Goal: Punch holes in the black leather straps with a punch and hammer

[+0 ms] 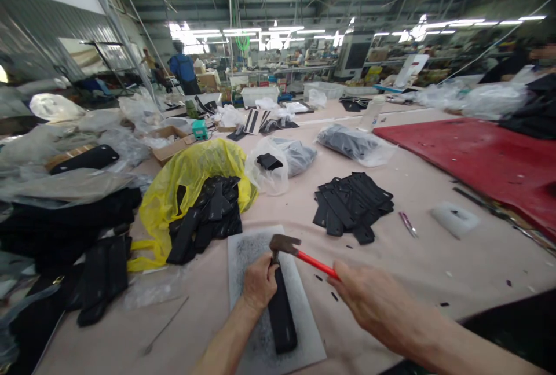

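Pale pink worktable [434,259] in a wide factory hall, strewn with black cut pieces and plastic bags. Nearest, left hand [259,282] curled in a fist around a thin metal punch tool [275,259], held upright on the top end of a long black leather strap [281,311]; strap lying flat on a scuffed grey cutting slab [247,247], running towards the near edge. Right hand [369,300] closed around the red handle of a rusty-headed hammer [291,247], head poised just above the punch; whether touching it, impossible to tell. Small black offcuts scattered on the table just right of the slab.

Further back, left of the slab, crumpled yellow plastic bag [186,178] spilling a heap of black straps [208,216]. To the right, well apart, fanned pile of flat black strap pieces [351,204], then small metal snips [408,224] and a white plastic block [454,219]. Beyond those, clear plastic bags of dark material [354,143] and a large red mat [478,155] along the right side. Dark fabric bundles [65,219] heaped at far left. Far off, a person in a blue top [185,71] standing among benches under strip lights.
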`<state>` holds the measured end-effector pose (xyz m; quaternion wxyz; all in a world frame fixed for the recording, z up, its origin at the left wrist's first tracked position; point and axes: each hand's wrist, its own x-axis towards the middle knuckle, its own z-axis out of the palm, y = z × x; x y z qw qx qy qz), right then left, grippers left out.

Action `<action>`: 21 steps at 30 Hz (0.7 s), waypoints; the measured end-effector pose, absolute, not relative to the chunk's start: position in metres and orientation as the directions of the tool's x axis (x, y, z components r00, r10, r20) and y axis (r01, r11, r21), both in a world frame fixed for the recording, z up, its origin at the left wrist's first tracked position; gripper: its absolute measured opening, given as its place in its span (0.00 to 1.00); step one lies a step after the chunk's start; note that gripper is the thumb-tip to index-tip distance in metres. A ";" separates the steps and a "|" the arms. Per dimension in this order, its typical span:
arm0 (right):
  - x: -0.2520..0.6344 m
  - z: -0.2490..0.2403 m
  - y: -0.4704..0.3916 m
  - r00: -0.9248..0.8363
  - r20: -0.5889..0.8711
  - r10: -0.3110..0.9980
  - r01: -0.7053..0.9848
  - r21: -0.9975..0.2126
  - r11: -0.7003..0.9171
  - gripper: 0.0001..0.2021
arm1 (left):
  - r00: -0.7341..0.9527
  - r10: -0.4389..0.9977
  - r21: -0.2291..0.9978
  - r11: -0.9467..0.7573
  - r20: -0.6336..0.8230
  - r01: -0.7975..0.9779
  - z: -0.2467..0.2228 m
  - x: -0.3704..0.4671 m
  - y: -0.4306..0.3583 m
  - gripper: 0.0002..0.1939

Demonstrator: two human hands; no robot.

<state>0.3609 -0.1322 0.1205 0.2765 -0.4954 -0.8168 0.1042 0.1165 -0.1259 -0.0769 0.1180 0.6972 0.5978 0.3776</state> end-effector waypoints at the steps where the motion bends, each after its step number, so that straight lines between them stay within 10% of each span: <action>1: 0.364 0.117 -0.130 -0.401 0.265 0.877 0.752 -0.451 0.481 0.21 | -0.001 0.921 0.615 -0.259 0.389 0.745 -0.077 0.116 -0.126 0.08; 10: 0.401 0.014 -0.109 -0.123 -0.459 0.880 0.651 -0.706 -0.278 0.21 | 0.007 0.932 0.628 -0.249 0.361 0.737 -0.077 0.115 -0.126 0.08; 16: 0.362 -0.029 -0.125 -0.232 0.158 0.960 0.889 -0.367 0.275 0.19 | -0.003 0.937 0.644 -0.238 0.349 0.727 -0.079 0.113 -0.124 0.09; 21: 0.299 -0.030 -0.154 -0.541 0.094 0.836 0.737 -0.426 0.525 0.35 | -0.011 0.944 0.647 -0.218 0.329 0.730 -0.079 0.114 -0.124 0.10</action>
